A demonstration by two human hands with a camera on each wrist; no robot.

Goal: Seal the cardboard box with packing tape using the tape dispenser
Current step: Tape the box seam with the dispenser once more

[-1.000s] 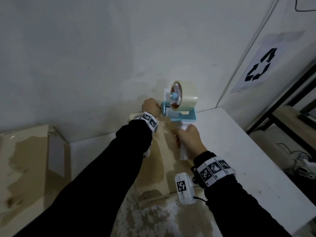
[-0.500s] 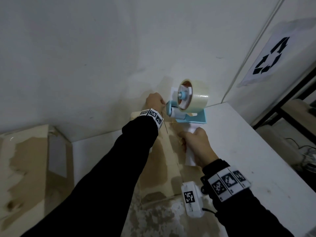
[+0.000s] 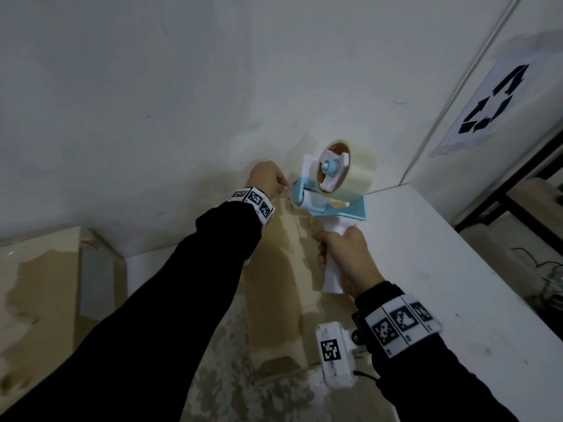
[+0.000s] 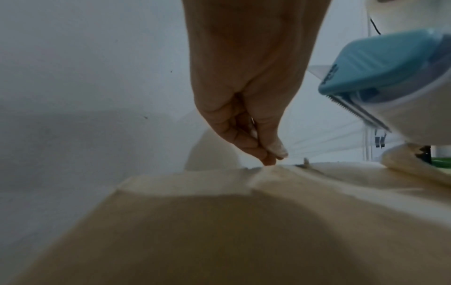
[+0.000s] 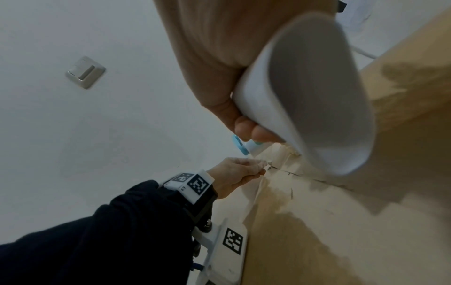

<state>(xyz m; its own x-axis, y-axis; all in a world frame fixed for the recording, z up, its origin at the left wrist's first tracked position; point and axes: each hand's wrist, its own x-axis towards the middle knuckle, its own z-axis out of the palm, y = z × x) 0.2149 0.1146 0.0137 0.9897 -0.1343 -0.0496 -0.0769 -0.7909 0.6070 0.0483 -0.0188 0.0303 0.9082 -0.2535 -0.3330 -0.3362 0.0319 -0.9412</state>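
Right now the right hand (image 3: 347, 257) is wrapped round the tape dispenser (image 3: 332, 190) handle. Left hand (image 3: 266, 179) pinches the tape end (image 4: 278, 152) at the cardboard box (image 3: 280, 278) far edge, arm outstretched.

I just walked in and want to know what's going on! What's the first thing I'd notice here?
The big blue and white tape dispenser with its fat clear roll, held up by the right hand over the far end of the cardboard box. Beside it, the left hand pinches the loose end of the tape at the box's far edge. A recycling sign hangs on the wall at right.
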